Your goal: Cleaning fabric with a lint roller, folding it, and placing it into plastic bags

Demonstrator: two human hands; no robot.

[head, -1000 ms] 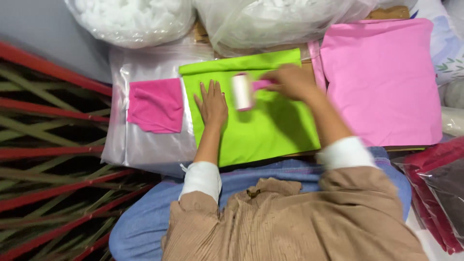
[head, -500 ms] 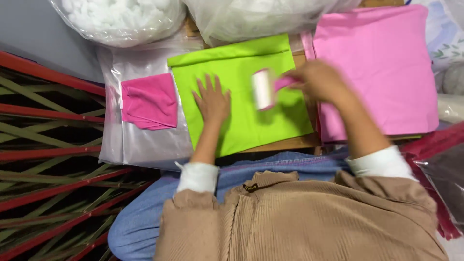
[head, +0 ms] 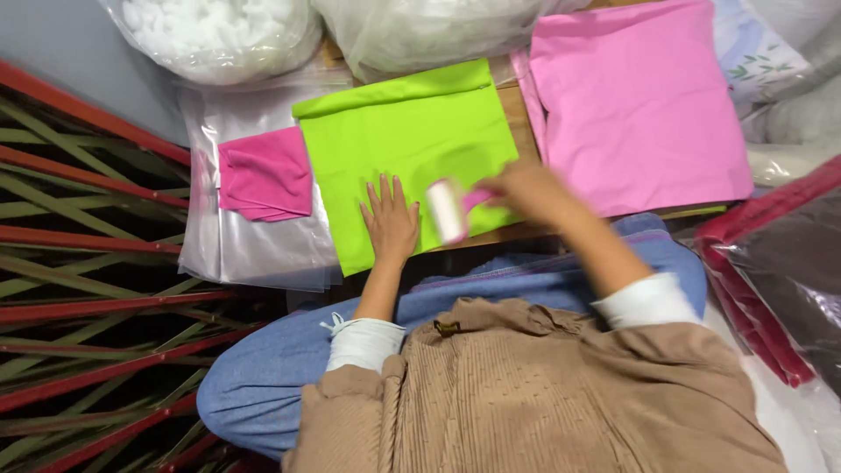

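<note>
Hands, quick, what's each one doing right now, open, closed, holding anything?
Left hand: open, flat on the lime green cloth.
Right hand: closed on the pink handle of the white lint roller.

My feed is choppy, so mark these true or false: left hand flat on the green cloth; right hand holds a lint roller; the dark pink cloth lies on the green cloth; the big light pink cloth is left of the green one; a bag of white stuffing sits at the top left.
1. Left hand lies flat on the green cloth: true.
2. Right hand holds a lint roller: true.
3. Dark pink cloth lies on the green cloth: false, it lies beside it on clear plastic bags.
4. Light pink cloth is left of the green one: false, it is to the right.
5. Bag of white stuffing at top left: true.
</note>
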